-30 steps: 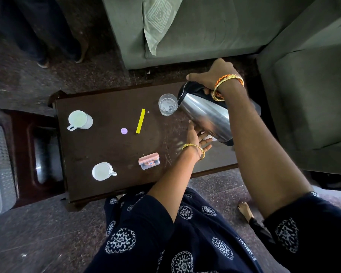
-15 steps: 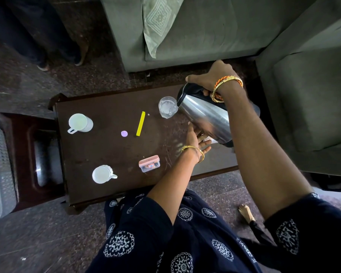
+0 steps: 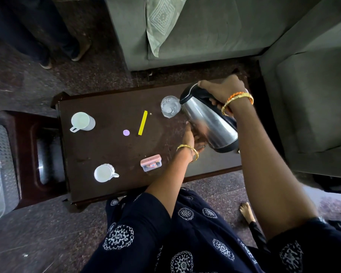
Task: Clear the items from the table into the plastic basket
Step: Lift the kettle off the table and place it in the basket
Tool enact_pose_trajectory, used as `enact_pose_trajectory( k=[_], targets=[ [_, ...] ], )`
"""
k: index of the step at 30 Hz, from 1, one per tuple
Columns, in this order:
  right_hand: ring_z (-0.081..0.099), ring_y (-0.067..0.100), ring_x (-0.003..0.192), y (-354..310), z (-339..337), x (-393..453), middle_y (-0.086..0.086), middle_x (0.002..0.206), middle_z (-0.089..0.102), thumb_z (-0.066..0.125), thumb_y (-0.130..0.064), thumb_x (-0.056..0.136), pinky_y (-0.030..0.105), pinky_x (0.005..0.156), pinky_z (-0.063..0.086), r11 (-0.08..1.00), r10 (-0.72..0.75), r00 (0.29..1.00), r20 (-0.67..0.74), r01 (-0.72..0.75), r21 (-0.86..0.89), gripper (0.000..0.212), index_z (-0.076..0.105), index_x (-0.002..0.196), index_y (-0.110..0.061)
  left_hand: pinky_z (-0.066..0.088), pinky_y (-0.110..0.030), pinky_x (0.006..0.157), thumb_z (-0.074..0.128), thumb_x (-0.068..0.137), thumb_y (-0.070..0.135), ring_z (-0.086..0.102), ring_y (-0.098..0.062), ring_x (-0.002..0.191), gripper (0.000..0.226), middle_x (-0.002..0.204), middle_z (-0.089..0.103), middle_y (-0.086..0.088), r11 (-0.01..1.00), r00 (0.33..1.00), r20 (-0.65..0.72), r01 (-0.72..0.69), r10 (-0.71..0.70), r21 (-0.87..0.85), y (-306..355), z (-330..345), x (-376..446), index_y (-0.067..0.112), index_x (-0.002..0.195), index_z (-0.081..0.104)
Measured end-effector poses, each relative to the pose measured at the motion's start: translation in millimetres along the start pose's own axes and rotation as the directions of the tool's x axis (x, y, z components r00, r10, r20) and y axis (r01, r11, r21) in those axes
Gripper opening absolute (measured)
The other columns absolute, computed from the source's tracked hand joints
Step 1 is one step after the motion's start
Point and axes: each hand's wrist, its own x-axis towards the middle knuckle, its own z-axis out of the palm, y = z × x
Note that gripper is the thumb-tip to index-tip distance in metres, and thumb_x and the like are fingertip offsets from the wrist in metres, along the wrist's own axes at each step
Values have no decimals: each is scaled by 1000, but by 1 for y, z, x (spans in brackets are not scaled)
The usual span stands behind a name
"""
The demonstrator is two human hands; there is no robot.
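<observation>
A steel kettle [image 3: 207, 121] with a black lid and base hangs tilted above the right part of the dark wooden table [image 3: 106, 150]. My right hand [image 3: 222, 89] grips its black handle from above. My left hand [image 3: 192, 138] presses flat against the kettle's underside. Close by the kettle's lid stands a clear glass [image 3: 170, 106]. On the table lie a yellow strip [image 3: 142, 122], a small lilac disc [image 3: 126, 132], a pink-lidded small box [image 3: 151, 162] and two white cups [image 3: 82, 121] [image 3: 104, 173]. The grey plastic basket [image 3: 2, 164] shows at the far left edge.
A dark stool [image 3: 37, 154] stands between table and basket. A grey-green sofa [image 3: 205, 30] with a patterned cushion runs behind the table and an armchair [image 3: 313, 99] flanks its right. Another person's legs [image 3: 47, 36] stand at the top left. My bare foot [image 3: 246, 211] rests on the stone floor.
The kettle has drifted slightly left toward the glass, still tilted, with both hands staying on it. The items on the table have not moved.
</observation>
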Motion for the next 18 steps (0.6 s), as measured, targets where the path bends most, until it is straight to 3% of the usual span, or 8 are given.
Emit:
enact_pose_trajectory(
  k=[3, 5, 9, 11, 14, 16, 18],
  targets=[
    [50, 13, 29, 26, 10, -11, 1, 37, 60, 63, -65, 51, 21, 36, 41, 976, 85, 996, -15, -80, 202, 57, 62, 47, -8, 51, -39, 80, 29, 85, 70, 64, -27, 94, 70, 115, 66, -10, 995, 999, -49, 11, -6, 96, 6, -12, 2, 14, 115, 61],
    [48, 15, 28, 46, 18, -19, 1, 37, 59, 63, -65, 51, 20, 35, 39, 938, 156, 988, -18, -143, 317, 56, 63, 48, -9, 46, -38, 79, 29, 86, 69, 58, -29, 110, 71, 129, 59, -8, 986, 994, -101, -11, 28, 169, 8, -22, 5, 15, 125, 54],
    [46, 16, 33, 84, 41, -41, 0, 34, 54, 65, -59, 59, 32, 46, 41, 852, 209, 974, -89, -137, 505, 47, 64, 45, -14, 46, -42, 94, 36, 85, 65, 57, -34, 116, 68, 125, 62, -15, 963, 974, -185, -79, 130, 259, 9, -39, 8, 11, 118, 61],
    [44, 15, 35, 94, 54, -57, -5, 31, 48, 65, -53, 60, 30, 45, 40, 807, 202, 970, -135, -87, 583, 36, 63, 41, -23, 41, -48, 105, 39, 84, 63, 53, -38, 120, 68, 128, 59, -18, 956, 964, -212, -100, 162, 276, 8, -47, 6, 7, 118, 60],
    [36, 7, 32, 104, 70, -80, -11, 31, 38, 64, -45, 60, 15, 37, 32, 680, 178, 973, -146, -14, 733, 43, 50, 31, -16, 44, -43, 102, 44, 86, 57, 57, -35, 114, 55, 124, 62, -15, 932, 923, -270, -185, 273, 312, 7, -60, -4, 12, 109, 63],
    [33, 10, 30, 105, 79, -95, -7, 32, 35, 62, -43, 61, 13, 34, 30, 619, 143, 980, -138, 20, 785, 44, 43, 31, -17, 43, -32, 91, 45, 88, 52, 59, -28, 104, 42, 117, 66, -9, 889, 866, -310, -272, 394, 368, 5, -71, -13, 18, 104, 64],
    [31, 8, 27, 99, 85, -109, -7, 31, 35, 61, -39, 63, 10, 34, 27, 572, 84, 985, -153, 78, 817, 41, 39, 34, -21, 43, -33, 85, 45, 91, 43, 58, -27, 97, 34, 108, 67, -11, 830, 786, -342, -359, 515, 426, 4, -86, -23, 14, 95, 64]
  ],
)
